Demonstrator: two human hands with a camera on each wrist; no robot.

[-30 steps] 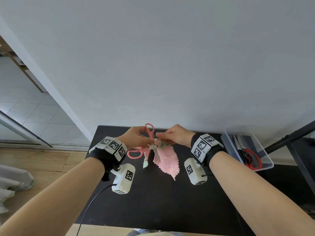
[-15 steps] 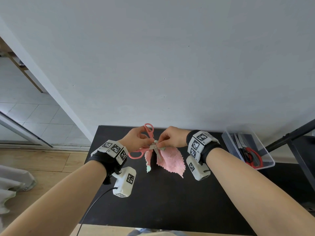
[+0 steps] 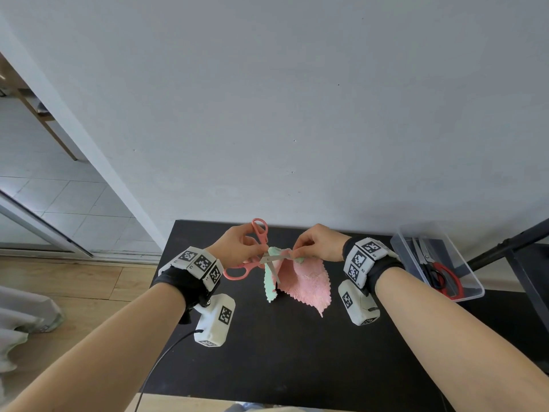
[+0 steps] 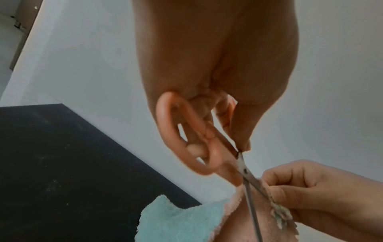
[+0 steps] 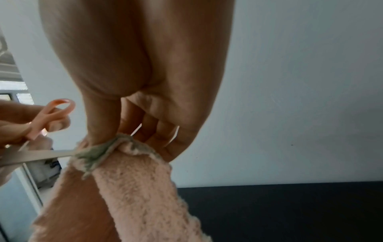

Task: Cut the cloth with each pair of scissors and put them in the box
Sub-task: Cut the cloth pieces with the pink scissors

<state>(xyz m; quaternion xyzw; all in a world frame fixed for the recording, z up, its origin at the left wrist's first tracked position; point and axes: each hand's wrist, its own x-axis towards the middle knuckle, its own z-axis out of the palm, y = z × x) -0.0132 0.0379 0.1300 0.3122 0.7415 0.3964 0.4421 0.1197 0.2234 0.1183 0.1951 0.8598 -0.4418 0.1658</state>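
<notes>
My left hand (image 3: 242,248) grips the pink-handled scissors (image 3: 252,257), fingers through the loops (image 4: 180,140). The blades (image 4: 248,185) are spread apart across the top edge of the cloth. My right hand (image 3: 315,243) pinches the cloth's top edge (image 5: 107,147) between thumb and fingers and holds it up above the black table (image 3: 282,352). The cloth (image 3: 306,281) is pink on one side and mint green on the other, with zigzag edges; a green strip (image 3: 270,281) hangs at the left. A clear plastic box (image 3: 439,263) at the right holds red-handled scissors (image 3: 445,278) and another dark pair.
The table stands against a grey wall (image 3: 297,114). A black metal frame (image 3: 511,251) runs past the box at the far right. Wooden floor (image 3: 74,292) and a grey fabric heap (image 3: 23,316) lie to the left, off the table.
Both hands have shifted slightly right with the cloth. The scissor blades have spread wider, and the pink flap now hangs lower and broader from my right hand.
</notes>
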